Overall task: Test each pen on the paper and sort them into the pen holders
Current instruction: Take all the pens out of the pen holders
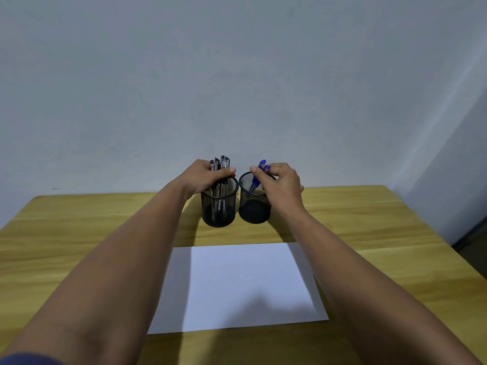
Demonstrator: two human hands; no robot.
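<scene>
Pens stand sorted by colour in two black mesh holders at the far middle of the table [79, 233]: black pens [220, 164] in the left holder [218, 206], blue pens [259, 175] in the right holder [254, 206]. The holders stand just beside each other, apart by a sliver. Both hands reach in at once, probably to lift the pens out so each can be tried.

The left hand [208, 177] has its fingers curled round the black bunch just above the rim, gathering them as one. The right hand [279, 183] pinches the blue pens near their caps, thumb and fingers closed on them; the pens lean to the left inside the cup. How many blue ones there are I cannot tell.

Paper [237, 283] lies flat and blank near the front edge, between the forearms, well short of the holders, which leaves it free for scribbling. No mark shows on it, so testing seems not yet begun.

The table is yellowish wood with visible grain. Behind it rises a plain pale grey wall [237, 75]; at the right a second wall meets it, and a dark strip of floor shows below.
</scene>
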